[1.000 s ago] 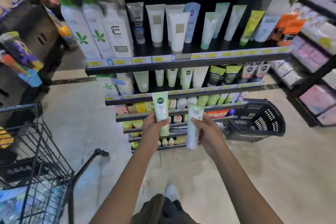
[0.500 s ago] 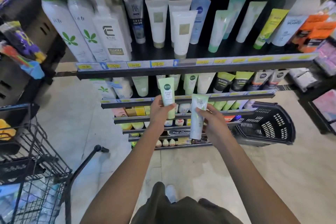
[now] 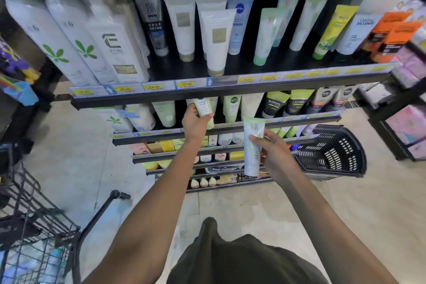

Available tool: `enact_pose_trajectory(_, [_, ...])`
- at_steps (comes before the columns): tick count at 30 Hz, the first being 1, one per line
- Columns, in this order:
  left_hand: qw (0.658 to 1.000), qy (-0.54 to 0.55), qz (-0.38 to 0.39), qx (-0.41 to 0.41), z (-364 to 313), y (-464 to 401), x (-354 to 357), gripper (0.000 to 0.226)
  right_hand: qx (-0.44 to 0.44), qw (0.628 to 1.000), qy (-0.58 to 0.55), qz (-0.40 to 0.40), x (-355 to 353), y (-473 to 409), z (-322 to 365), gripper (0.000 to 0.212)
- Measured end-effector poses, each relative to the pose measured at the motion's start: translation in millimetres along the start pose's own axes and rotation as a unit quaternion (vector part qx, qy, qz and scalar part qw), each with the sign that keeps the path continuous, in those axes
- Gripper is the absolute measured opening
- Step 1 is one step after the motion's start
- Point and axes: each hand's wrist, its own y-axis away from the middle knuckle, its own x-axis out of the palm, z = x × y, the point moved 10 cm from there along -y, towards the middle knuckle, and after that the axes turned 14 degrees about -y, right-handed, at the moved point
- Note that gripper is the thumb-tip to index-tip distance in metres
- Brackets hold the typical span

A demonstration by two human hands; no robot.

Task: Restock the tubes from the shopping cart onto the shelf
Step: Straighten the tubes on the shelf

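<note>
My left hand (image 3: pixel 194 122) grips a pale green tube (image 3: pixel 203 109) and holds it upright inside the second shelf (image 3: pixel 299 120), among other green and white tubes; the tube's top is hidden behind the upper shelf's price rail. My right hand (image 3: pixel 273 154) grips a second pale green tube (image 3: pixel 252 145), cap down, in front of the lower shelves and apart from them. The wire shopping cart (image 3: pixel 30 226) stands at the lower left with packets in its bottom.
The top shelf (image 3: pixel 230 80) carries tall white bottles and several tubes behind yellow price tags. A black plastic basket (image 3: pixel 334 152) lies on the floor at the right. Racks of goods flank both sides. Beige tiled floor (image 3: pixel 345 203) lies underfoot.
My left hand has risen and pushed its tube into the second shelf. My right hand with its tube has stayed lower and drifted slightly right. The view has moved closer to the shelves.
</note>
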Motion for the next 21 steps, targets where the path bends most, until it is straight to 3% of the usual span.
enact_pose_trajectory(5, [0.999,-0.024,-0.036,0.013,-1.7,-14.7,4.1,0.042,-0.003,1.0,0.002,-0.014,-12.1,1.1,3.5,0.027])
enact_pose_trajectory(21, [0.99,-0.133,-0.026,0.041,9.1,-21.2,29.8,0.033,-0.02,0.999,-0.005,-0.036,-19.3,-2.4,2.5,0.024])
